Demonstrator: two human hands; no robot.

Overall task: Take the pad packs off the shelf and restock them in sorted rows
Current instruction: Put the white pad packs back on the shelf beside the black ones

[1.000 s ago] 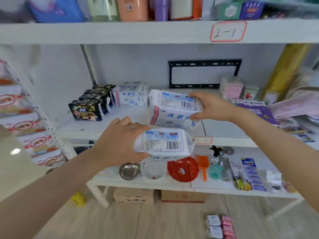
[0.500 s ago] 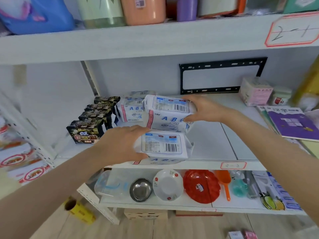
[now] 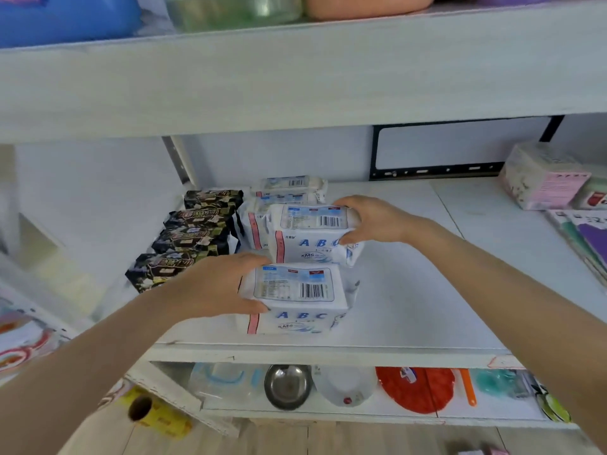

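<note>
Pad packs of the white ABC kind are going into a front-to-back row on the middle shelf (image 3: 410, 290), just right of a row of four black pad packs (image 3: 193, 238). The left hand (image 3: 216, 287) grasps the front white pack (image 3: 295, 297) by its left end, fingers and thumb curled round it. This pack appears to sit near the shelf's front edge. The right hand (image 3: 371, 221) pinches the second white pack (image 3: 308, 234) at its right end, fingers over the top and thumb on the front face. Whether this pack rests fully on the board cannot be told. For a sound placement, align both packs with the white packs at the back (image 3: 289, 185) so that one straight file results. Seat each pack flat before release, and turn the lettered face toward the aisle (the barcode panel faces up on both). Avoid nudging the black row with the left wrist. Each white pack is a soft, pillow-shaped wrapper with blue "ABC" lettering, a pink stripe near its left side and crimped ends. It probably dents under a firm squeeze, so a light grasp suffices.
</note>
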